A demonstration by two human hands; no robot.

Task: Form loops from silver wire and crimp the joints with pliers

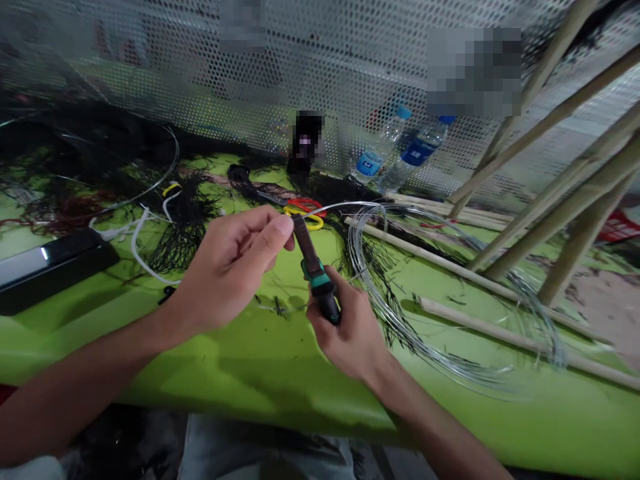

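Observation:
My right hand (347,323) is wrapped round the black and green handle of a tool (313,263), whose dark flat head points up and left. At the head's tip, my left hand (237,260) pinches with thumb and index finger; a pale wire end shows there. The wire runs right to a large loose coil of clear wire (367,267) lying on the green surface. How the tool's head meets the wire is too small to tell. Scissors with red and yellow handles (311,222) lie just behind the tool.
Wooden poles (470,317) lie and lean at the right. Two water bottles (369,163) stand by the perforated metal panel (340,87). Black netting (180,247) and a black box (55,267) are at the left on the green surface (240,373). A dark phone-like object (303,157) stands behind.

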